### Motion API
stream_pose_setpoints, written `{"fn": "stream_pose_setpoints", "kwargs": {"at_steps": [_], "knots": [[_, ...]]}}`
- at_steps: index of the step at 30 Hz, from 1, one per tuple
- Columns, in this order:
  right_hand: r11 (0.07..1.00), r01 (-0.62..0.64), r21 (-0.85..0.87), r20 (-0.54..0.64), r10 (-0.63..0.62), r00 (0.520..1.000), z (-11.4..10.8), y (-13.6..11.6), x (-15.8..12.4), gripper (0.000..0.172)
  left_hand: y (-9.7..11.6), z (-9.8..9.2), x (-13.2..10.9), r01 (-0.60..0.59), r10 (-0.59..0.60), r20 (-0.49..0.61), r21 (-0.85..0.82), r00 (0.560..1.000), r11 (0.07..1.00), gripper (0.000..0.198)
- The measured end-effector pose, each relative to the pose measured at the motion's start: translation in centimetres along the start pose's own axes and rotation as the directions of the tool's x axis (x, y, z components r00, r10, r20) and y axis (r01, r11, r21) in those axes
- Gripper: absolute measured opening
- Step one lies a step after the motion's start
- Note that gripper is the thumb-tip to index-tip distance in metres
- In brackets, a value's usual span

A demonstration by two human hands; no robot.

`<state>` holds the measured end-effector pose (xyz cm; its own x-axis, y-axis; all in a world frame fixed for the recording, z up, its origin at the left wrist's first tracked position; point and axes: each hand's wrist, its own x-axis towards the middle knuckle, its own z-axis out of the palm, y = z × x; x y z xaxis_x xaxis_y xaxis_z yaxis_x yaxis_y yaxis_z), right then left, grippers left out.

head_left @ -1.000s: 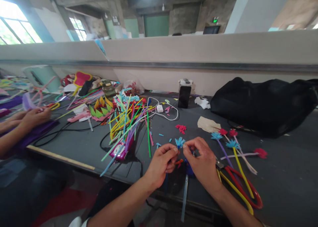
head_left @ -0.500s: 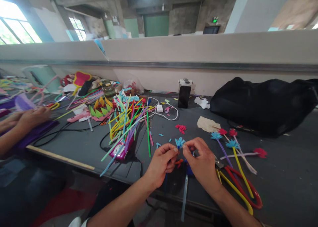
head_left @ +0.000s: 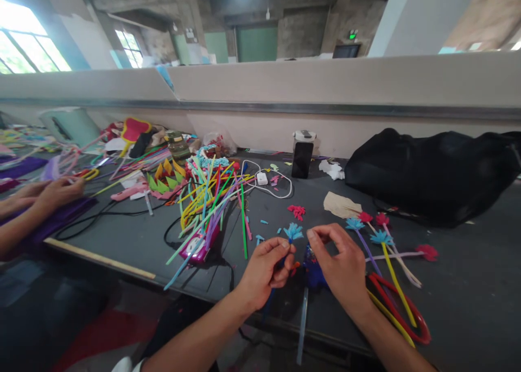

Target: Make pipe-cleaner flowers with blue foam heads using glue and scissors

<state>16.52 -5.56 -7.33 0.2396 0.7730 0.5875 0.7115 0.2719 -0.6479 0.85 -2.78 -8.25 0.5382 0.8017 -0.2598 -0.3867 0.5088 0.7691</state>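
In the head view, my left hand [head_left: 264,266] pinches a light blue pipe-cleaner flower [head_left: 293,231] just below its petals. Part of a dark blue stem shows under that hand. My right hand [head_left: 342,263] is just right of the flower, apart from it. Its thumb and index fingertip are pressed together; whatever they hold, if anything, is too small to see. Beneath and beside the right hand lies a blue glue gun [head_left: 312,271], partly covered, with a clear glue stick [head_left: 302,323] poking past the table's edge. Short red pieces [head_left: 297,212] and blue cut pieces [head_left: 259,238] lie beyond my hands.
Finished flowers [head_left: 381,239] and red-and-yellow-handled pliers [head_left: 421,323] lie at right, near a black bag [head_left: 427,174]. Colourful pipe cleaners [head_left: 207,204] heap across a purple box [head_left: 199,247] at left. A phone [head_left: 302,159] leans on a bottle [head_left: 304,135]. Another person's hands [head_left: 52,196] work far left.
My right hand has moved right, away from the blue flower, uncovering more of the glue gun. My left hand keeps holding the flower in nearly the same place.
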Motion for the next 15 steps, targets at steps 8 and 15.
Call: {"fn": "stream_pose_setpoints", "kwargs": {"at_steps": [8,15], "knots": [[0.999,0.05,0.016,-0.004,-0.05,0.999,0.07,0.25,-0.17,0.012,-0.13,-0.09,0.11,-0.005,0.005,0.001,-0.003,1.0,1.0,0.022],[0.997,0.075,0.03,0.015,-0.076,0.997,0.18,-0.18,-0.12,0.007,-0.04,0.03,0.03,-0.021,0.021,-0.001,0.005,1.0,1.0,0.024]]}}
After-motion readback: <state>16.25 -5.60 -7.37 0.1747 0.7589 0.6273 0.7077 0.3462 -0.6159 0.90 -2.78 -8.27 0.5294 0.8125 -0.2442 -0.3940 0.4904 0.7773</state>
